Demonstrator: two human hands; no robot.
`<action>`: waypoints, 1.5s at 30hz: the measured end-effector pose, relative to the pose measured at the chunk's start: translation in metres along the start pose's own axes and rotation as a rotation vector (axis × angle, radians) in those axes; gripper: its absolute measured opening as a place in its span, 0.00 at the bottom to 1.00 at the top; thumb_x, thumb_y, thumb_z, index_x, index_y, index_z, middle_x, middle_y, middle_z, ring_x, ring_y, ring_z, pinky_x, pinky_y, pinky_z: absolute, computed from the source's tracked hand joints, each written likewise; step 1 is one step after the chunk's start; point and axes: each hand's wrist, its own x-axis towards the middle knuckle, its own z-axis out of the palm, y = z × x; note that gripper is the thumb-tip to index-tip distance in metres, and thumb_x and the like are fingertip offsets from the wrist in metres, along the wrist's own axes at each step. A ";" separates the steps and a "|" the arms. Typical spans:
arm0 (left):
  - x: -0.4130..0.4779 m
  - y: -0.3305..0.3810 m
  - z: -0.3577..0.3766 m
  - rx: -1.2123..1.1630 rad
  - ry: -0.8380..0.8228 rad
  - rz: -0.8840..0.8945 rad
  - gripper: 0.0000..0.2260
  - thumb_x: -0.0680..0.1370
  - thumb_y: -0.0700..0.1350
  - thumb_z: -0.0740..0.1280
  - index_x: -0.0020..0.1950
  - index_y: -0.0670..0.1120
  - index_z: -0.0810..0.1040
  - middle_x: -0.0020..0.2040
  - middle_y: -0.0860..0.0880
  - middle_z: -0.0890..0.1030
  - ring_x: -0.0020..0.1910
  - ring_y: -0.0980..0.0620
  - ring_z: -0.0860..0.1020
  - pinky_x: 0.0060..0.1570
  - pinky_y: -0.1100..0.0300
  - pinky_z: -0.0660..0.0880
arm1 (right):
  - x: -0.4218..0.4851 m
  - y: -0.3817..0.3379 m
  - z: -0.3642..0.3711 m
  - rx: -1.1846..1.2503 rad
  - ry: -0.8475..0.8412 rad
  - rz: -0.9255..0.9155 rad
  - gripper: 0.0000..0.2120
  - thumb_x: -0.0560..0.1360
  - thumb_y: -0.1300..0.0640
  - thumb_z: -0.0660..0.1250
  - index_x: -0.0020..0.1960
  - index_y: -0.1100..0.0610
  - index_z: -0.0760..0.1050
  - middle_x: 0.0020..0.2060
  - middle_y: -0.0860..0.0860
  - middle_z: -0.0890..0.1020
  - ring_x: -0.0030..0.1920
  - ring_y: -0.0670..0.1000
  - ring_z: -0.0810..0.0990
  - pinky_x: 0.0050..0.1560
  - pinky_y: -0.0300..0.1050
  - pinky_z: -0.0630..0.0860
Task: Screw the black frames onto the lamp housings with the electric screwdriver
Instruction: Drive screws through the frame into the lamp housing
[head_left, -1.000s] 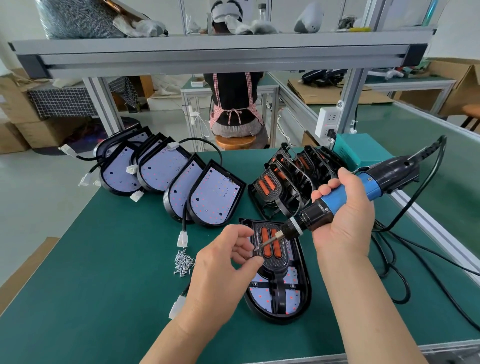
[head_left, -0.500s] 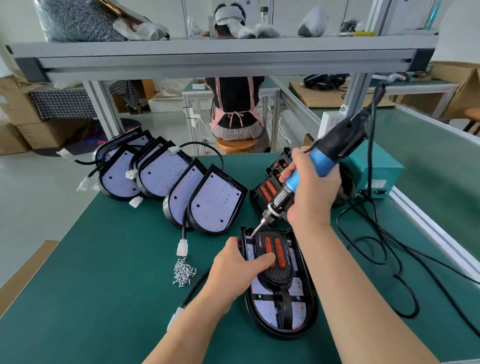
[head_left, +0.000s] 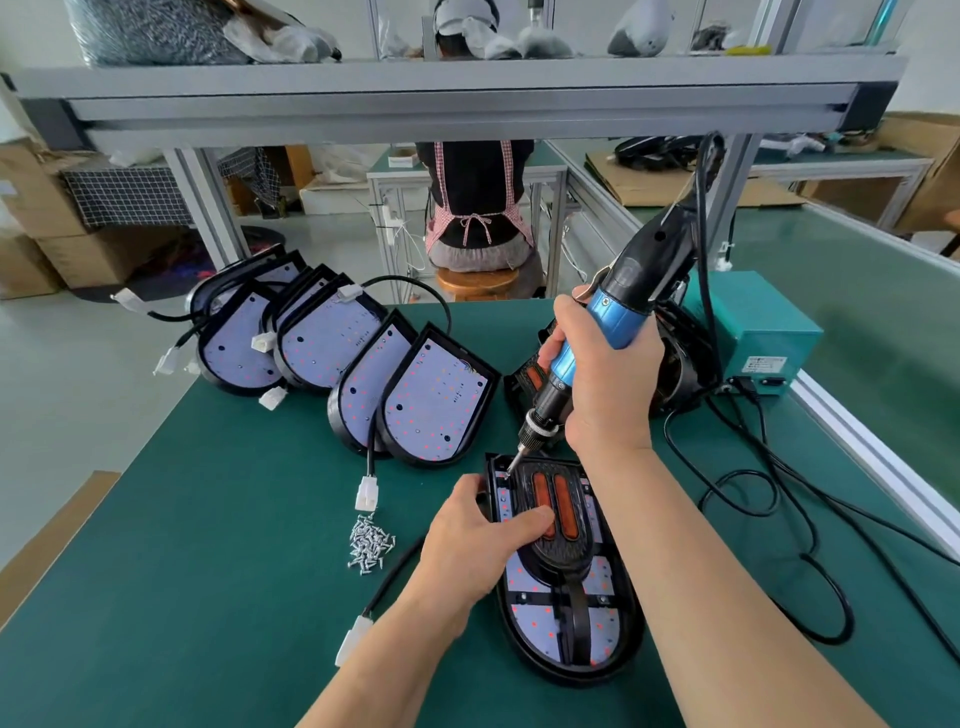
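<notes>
Black plastic frame with two orange inserts (head_left: 558, 558) now takes the bit of the blue electric screwdriver (head_left: 613, 322) at its far-left corner, the tool steep where a second ago it lay nearly level. The right hand (head_left: 608, 395) has its grip wrapped round the tool. The left hand (head_left: 478, 540), off the bit now, clamps the left rim of the black oval lamp housing (head_left: 571, 673), thumb across the frame. That housing, on the green tabletop (head_left: 208, 571), holds the frame over a pale LED board (head_left: 545, 629).

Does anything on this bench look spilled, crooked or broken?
Nothing looks broken. The screws lie in a loose heap on the green mat, with no tray, and the waiting lamp housings lean overlapping in an uneven row.
</notes>
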 end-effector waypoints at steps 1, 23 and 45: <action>0.000 0.000 0.000 -0.010 -0.005 0.000 0.26 0.62 0.56 0.78 0.56 0.54 0.76 0.46 0.58 0.86 0.47 0.56 0.85 0.56 0.51 0.81 | -0.001 0.000 0.001 0.000 -0.001 0.002 0.10 0.73 0.64 0.70 0.50 0.61 0.71 0.27 0.53 0.74 0.24 0.52 0.73 0.31 0.43 0.74; 0.003 -0.005 0.002 -0.147 -0.042 0.021 0.42 0.62 0.52 0.80 0.73 0.48 0.71 0.58 0.49 0.85 0.59 0.47 0.82 0.66 0.47 0.75 | -0.001 0.015 -0.002 -0.062 -0.107 -0.009 0.09 0.70 0.64 0.68 0.38 0.55 0.70 0.23 0.53 0.72 0.23 0.52 0.71 0.31 0.43 0.72; 0.001 -0.003 -0.001 -0.101 -0.091 0.067 0.24 0.68 0.49 0.79 0.62 0.53 0.78 0.50 0.53 0.87 0.50 0.52 0.86 0.58 0.53 0.79 | 0.015 -0.038 -0.085 0.157 0.333 0.138 0.11 0.78 0.57 0.72 0.52 0.58 0.70 0.31 0.51 0.74 0.28 0.49 0.74 0.31 0.42 0.74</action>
